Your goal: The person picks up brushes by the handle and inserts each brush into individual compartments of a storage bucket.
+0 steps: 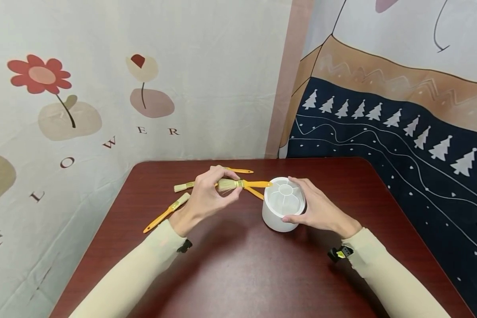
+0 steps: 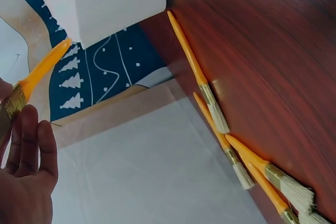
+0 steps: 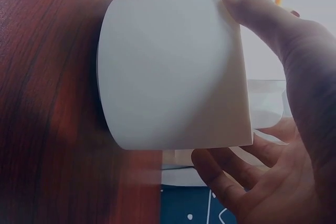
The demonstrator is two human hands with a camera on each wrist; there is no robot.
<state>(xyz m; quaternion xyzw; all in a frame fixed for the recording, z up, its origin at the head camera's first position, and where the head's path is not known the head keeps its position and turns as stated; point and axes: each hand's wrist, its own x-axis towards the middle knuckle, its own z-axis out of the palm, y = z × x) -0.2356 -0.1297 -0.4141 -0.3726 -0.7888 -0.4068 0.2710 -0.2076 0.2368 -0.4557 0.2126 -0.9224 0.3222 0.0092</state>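
Note:
Between thumb and fingers, my left hand pinches a paintbrush near its metal band and bristles. The brush lies roughly level, its yellow handle pointing right, with the tip at the left rim of a white round organizer. Divided sections surround a small round one in the middle of the organizer. My right hand grips the organizer by its right side, thumb at the front and fingers at the back. In the right wrist view the organizer shows its plain side wall, and the thumb presses near the rim.
Several yellow-handled brushes lie on the dark red table. One brush is left of my left hand; another handle shows behind it, and one more handle lies beside the organizer. Printed cloths hang behind the table.

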